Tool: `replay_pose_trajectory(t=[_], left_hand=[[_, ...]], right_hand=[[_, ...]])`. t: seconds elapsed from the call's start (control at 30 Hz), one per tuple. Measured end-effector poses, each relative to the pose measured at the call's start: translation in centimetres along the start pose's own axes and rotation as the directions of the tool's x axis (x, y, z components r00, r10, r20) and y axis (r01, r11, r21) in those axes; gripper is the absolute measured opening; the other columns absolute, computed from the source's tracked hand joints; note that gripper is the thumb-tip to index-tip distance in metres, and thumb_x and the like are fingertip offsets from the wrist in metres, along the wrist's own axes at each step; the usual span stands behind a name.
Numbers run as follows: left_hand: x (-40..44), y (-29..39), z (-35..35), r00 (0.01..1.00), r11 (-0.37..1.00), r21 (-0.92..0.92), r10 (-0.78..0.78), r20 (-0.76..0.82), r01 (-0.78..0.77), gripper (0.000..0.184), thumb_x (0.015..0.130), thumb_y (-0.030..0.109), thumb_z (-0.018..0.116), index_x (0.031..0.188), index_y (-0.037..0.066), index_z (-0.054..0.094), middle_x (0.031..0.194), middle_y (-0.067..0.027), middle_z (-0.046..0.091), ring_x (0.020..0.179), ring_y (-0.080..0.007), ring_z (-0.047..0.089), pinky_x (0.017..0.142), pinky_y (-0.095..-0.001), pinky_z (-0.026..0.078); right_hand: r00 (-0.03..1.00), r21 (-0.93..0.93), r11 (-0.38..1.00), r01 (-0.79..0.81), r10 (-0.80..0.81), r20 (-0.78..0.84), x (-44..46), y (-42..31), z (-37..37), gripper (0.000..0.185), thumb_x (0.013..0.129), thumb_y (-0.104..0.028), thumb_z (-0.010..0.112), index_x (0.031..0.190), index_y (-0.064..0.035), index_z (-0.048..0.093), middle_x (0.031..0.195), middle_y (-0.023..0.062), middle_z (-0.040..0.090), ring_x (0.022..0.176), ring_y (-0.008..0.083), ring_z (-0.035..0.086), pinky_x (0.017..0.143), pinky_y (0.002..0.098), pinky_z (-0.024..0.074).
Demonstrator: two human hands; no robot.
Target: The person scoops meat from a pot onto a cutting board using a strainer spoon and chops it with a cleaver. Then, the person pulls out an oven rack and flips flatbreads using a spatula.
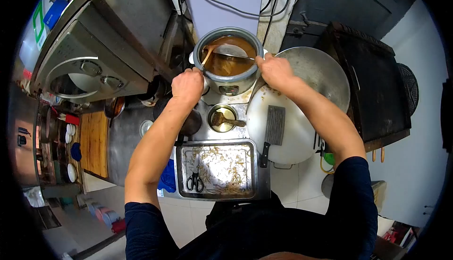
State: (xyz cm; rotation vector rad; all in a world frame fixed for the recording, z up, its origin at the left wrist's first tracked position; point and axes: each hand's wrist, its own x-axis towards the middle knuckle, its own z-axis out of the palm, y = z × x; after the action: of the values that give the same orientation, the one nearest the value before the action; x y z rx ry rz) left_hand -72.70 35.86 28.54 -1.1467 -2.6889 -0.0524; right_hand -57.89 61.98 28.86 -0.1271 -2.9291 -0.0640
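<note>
A grey rice cooker pot (229, 81) holds brown liquid. My left hand (188, 86) is closed at its left rim, around the end of a wooden spoon (207, 54) that leans into the liquid. On the right rim, my right hand (275, 71) is closed on the handle of a metal ladle (231, 51), whose round head lies in the liquid. Below the pot, a small metal bowl (214, 112) of yellowish liquid has a brush (229, 121) resting across it.
A cleaver (275, 125) lies on a round white board (255, 118), beside a large metal wok (325, 73). Nearer my body, a metal tray (180, 165) holds scraps and black-handled scissors (195, 183). Cables (226, 10) hang behind the pot.
</note>
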Motion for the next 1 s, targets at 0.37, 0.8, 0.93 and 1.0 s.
replay_pose_trajectory(t=[0.37, 0.8, 0.93, 1.0], left_hand=[[-1.5, -0.9, -3.4, 0.995, 0.99, -0.113, -0.09, -0.033, 0.086, 0.028, 0.099, 0.027, 0.054, 0.087, 0.003, 0.065, 0.083, -0.0198, 0.069, 0.075, -0.0389, 0.07, 0.067, -0.0478, 0.057], [-3.0, -1.1, -2.2, 0.876, 0.452, -0.791, -0.433, 0.209, 0.413, 0.036, 0.098, 0.028, 0.055, 0.094, -0.003, 0.073, 0.068, -0.0143, 0.065, 0.062, -0.0282, 0.063, 0.061, -0.0412, 0.048], [-3.3, -1.1, -2.2, 0.82, 0.088, -0.888, -0.435, 0.373, 0.451, 0.034, 0.1, 0.025, 0.057, 0.091, -0.005, 0.071, 0.06, 0.0005, 0.053, 0.052, -0.0074, 0.045, 0.048, -0.0291, 0.036], [-3.3, -1.3, -2.8, 0.81, 0.019, -0.889, -0.422, 0.408, 0.457, 0.033, 0.1, 0.025, 0.057, 0.092, -0.003, 0.07, 0.06, 0.0008, 0.053, 0.05, -0.0072, 0.044, 0.046, -0.0282, 0.034]], right_hand=[[0.992, 0.218, 0.968, -0.122, 0.126, -0.006, -1.2, 1.2, -1.1, 0.023, 0.093, -0.01, 0.051, 0.112, -0.0037, 0.063, 0.096, 0.0253, 0.066, 0.086, 0.045, 0.065, 0.076, 0.0523, 0.0515], [0.983, 0.084, 0.98, -0.179, 0.181, -0.025, 0.4, 2.4, -1.1, 0.013, 0.083, -0.003, 0.053, 0.091, 0.0019, 0.062, 0.085, 0.0283, 0.069, 0.081, 0.045, 0.068, 0.071, 0.0523, 0.0545], [0.993, 0.078, 0.99, -0.117, 0.117, 0.007, 2.1, 2.2, -1.2, 0.014, 0.084, -0.005, 0.054, 0.093, 0.0007, 0.063, 0.086, 0.0258, 0.07, 0.081, 0.0425, 0.07, 0.072, 0.0513, 0.0556], [0.99, 0.037, 0.993, -0.115, 0.112, 0.084, 3.1, 1.8, -1.0, 0.016, 0.085, -0.007, 0.052, 0.092, 0.0012, 0.064, 0.085, 0.0248, 0.071, 0.081, 0.0418, 0.07, 0.071, 0.0507, 0.0557]])
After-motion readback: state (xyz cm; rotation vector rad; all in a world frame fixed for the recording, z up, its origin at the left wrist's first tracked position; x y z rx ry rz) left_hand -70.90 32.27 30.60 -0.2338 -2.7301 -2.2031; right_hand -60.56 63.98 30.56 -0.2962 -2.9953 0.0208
